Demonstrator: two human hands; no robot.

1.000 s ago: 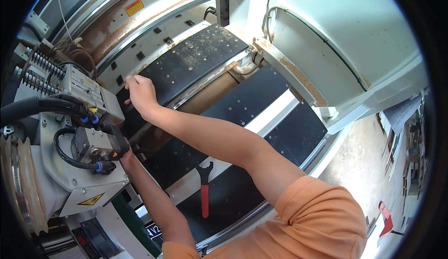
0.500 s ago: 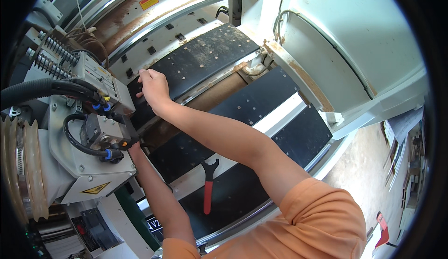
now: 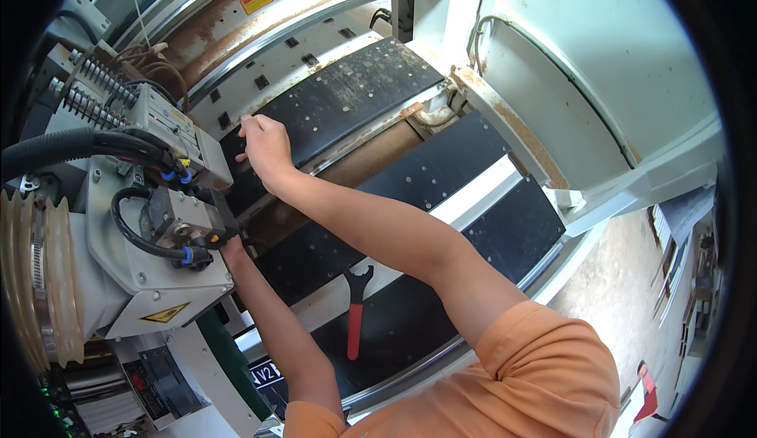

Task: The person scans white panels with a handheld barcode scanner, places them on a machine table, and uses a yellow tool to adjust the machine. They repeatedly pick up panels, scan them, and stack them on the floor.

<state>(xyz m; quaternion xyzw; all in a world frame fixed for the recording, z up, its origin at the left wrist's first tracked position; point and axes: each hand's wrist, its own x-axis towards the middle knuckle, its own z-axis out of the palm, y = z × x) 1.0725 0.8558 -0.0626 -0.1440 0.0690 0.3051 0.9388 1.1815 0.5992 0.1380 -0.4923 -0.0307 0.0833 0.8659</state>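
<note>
My left hand (image 3: 232,247) reaches under the grey machine head (image 3: 162,268) at the left, and its fingers are hidden there. My right hand (image 3: 268,148) is beside the right flank of the upper machine block (image 3: 209,158), over a black bed panel (image 3: 347,91). Its fingers are curled in, and whatever they hold, if anything, is hidden. A hook spanner (image 3: 356,316) with a black jaw and a red handle lies on the nearer bed, between my two forearms, touched by neither hand.
Thick black hoses (image 3: 79,150) and a metal valve block (image 3: 185,217) crowd the machine head. Ribbed translucent ducting (image 3: 43,280) stands at the far left. Long gaps run between the bed panels. A white machine wall (image 3: 583,52) rises at the right.
The view has shifted slightly, moving the scene a little to the right in the picture. Both hands keep nearly the same places and the spanner stays put on the bed.
</note>
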